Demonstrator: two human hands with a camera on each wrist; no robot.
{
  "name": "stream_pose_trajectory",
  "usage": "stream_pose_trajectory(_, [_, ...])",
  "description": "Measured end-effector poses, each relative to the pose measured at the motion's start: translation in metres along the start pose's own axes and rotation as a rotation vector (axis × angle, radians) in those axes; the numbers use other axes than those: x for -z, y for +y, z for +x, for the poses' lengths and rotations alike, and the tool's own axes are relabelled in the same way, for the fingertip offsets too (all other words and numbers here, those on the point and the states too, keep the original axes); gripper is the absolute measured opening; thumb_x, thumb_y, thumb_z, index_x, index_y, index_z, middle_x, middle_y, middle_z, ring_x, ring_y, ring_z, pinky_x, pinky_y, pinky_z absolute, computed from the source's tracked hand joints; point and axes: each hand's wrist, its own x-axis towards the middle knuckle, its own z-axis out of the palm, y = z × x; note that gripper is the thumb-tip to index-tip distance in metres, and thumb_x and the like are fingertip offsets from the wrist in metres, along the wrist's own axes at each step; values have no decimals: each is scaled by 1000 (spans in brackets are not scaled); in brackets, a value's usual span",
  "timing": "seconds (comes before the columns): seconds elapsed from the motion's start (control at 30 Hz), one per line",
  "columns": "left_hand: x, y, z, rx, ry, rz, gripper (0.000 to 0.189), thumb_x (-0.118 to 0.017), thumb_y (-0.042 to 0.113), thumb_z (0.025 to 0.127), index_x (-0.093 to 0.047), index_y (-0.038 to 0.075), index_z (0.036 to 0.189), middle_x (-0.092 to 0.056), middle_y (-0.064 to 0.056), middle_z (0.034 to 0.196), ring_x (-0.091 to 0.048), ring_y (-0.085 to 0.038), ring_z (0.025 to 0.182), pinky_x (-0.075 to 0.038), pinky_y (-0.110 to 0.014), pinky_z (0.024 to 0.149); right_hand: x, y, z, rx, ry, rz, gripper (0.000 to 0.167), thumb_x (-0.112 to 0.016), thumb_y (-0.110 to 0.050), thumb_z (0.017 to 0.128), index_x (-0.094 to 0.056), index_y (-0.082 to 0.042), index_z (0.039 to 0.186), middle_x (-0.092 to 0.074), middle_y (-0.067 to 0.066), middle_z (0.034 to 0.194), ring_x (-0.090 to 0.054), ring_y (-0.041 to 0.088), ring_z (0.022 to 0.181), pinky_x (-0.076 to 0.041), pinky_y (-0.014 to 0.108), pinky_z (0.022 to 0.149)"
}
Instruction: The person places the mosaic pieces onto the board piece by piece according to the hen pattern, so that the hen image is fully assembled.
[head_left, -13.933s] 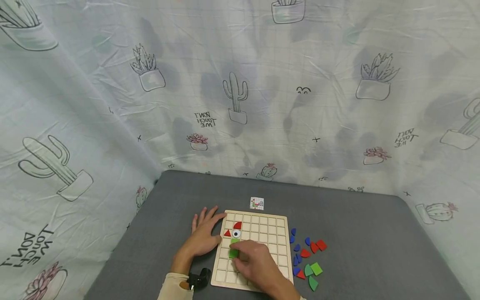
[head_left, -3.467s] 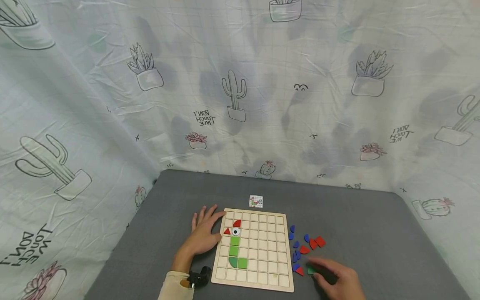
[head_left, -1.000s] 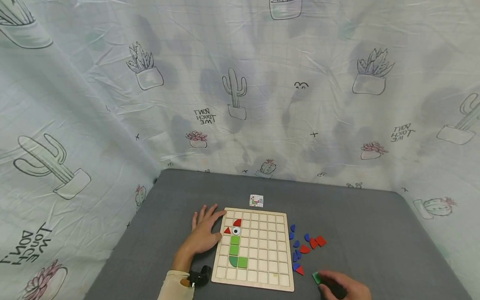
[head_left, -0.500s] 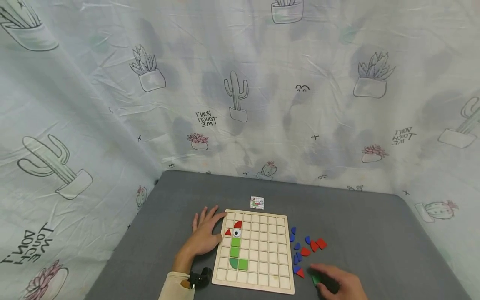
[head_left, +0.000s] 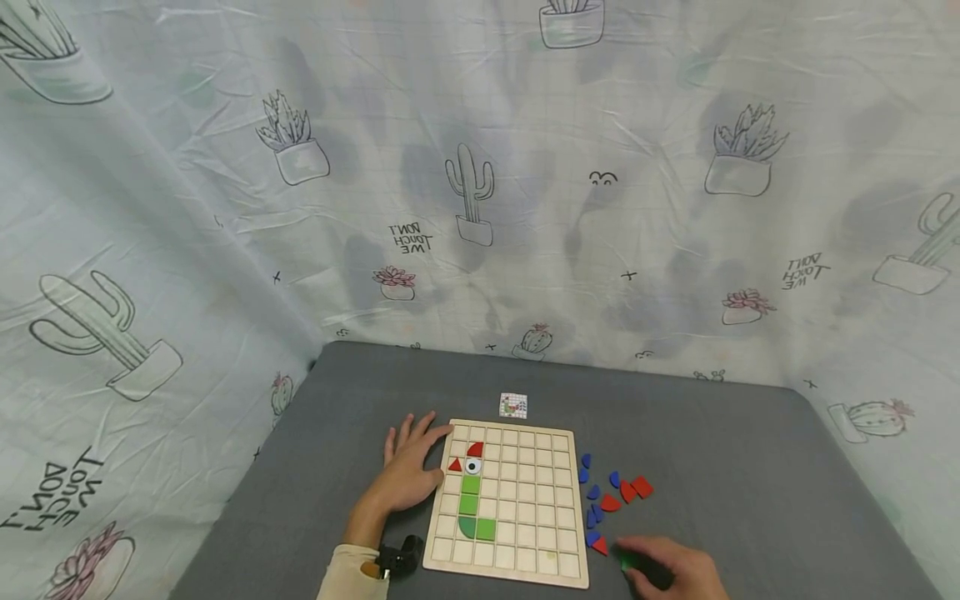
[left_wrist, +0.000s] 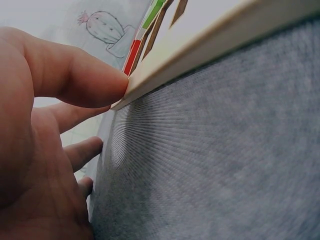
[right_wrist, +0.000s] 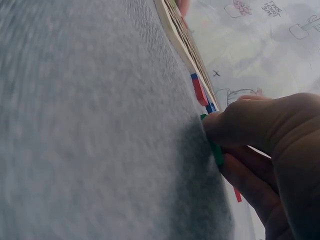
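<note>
My left hand [head_left: 408,477] lies spread at the left side of the wooden grid board [head_left: 529,533], thumb and index finger touching its edge. In the left wrist view, the thumb [left_wrist: 82,75] presses the board's rim. To the right of the board, my right hand [head_left: 678,567] pinches a green quarter-circle tile [right_wrist: 218,154] low at the table, partly hidden by the thumb and fingers. On the board are a red quarter-circle [head_left: 476,450], a red triangle [head_left: 455,465], an eye tile [head_left: 472,467], several light green squares [head_left: 470,484] and a green quarter-circle [head_left: 467,527].
Several blue pieces [head_left: 593,492] lie along the board's right side. Among them are red quarter-circles [head_left: 611,503], a red square [head_left: 642,487] and a red triangle [head_left: 600,547]. A small printed pattern card [head_left: 513,406] lies behind the board on the grey table [head_left: 720,450].
Since the oldest frame, a green quarter-circle and a light green square have joined the board, and my right hand has moved off it rightward. Lately it shifted slightly left with the green tile.
</note>
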Motion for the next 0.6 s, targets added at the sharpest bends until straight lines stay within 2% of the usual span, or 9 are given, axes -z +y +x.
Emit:
stream_pose_trajectory(0.07, [1,1,-1,-5,-2,-9,73,-63,6,84,-60,17,156,-36,-25,174,-9,-57,166,7,-78,126,0,-2,1,-32,-30,12,29,-94,-18,83,-85,-20,111,-81,-8,102,-73,-3,91,-63,26,75])
stream_pose_trajectory(0.13, [3,4,-2,-6,-6,-35,73,-63,6,84,-60,16,156,-35,-26,175,-7,-57,166,10,-79,125,-1,-4,2,-42,-15,15,29,-95,-18,82,-85,-20,109,-81,-9,100,-72,-4,90,-63,26,74])
stream_pose_trajectory(0.27, [3,4,-2,-9,-12,-15,72,-61,6,86,-58,15,157,-35,-26,175,-8,-58,165,8,-79,125,-4,-10,7,10,89,6,34,-98,-14,76,-85,-24,106,-80,-14,97,-72,-5,87,-62,26,71])
stream_pose_trajectory(0.37, [5,8,-2,12,-28,6,72,-62,4,86,-59,13,157,-35,-26,174,-9,-58,165,7,-78,126,-7,-15,14,78,146,15,40,-99,-10,74,-85,-26,108,-80,-18,99,-73,-4,88,-62,24,72])
stream_pose_trajectory(0.43, [9,15,-1,51,-54,12,72,-63,1,86,-59,13,157,-34,-25,175,-8,-57,166,7,-76,128,-10,-18,20,136,168,32,44,-99,-7,73,-85,-25,110,-81,-18,100,-75,-3,90,-61,19,75])
stream_pose_trajectory(0.53, [12,23,-1,97,-79,30,73,-65,0,85,-60,14,157,-34,-22,177,-8,-53,168,7,-74,129,-17,-23,29,253,198,73,49,-98,0,71,-84,-21,113,-82,-12,101,-76,1,89,-57,11,78])
stream_pose_trajectory(0.6, [11,21,-1,107,-83,40,74,-65,0,86,-60,15,158,-33,-21,178,-8,-52,169,6,-73,130,-22,-27,36,330,211,101,51,-97,3,69,-83,-18,113,-83,-8,101,-77,3,87,-55,8,78])
